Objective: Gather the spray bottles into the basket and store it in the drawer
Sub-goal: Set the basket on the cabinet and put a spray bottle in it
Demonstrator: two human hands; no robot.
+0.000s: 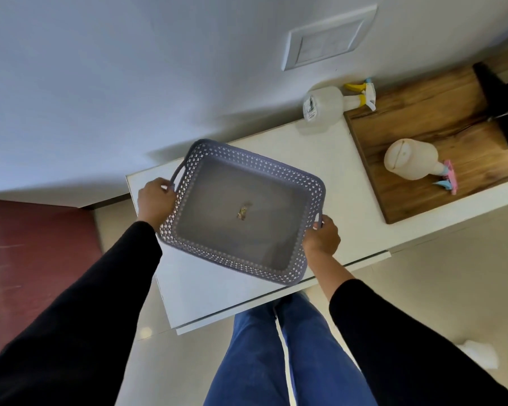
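Observation:
A grey perforated plastic basket (279,174) hangs over the white cabinet top (349,186), holding only a small scrap on its floor. My left hand (154,200) grips its left handle and my right hand (321,234) grips its right handle. A white spray bottle with a yellow trigger (326,102) lies on its side at the back of the cabinet by the wall. A second pale spray bottle with a pink and blue trigger (409,159) lies on the wooden board (440,112) to the right.
A black stand foot (501,95) sits on the wooden board at the far right. A wall plate (326,39) is on the wall behind. A dark red surface (33,247) is to the left, and a white object (478,353) lies on the floor.

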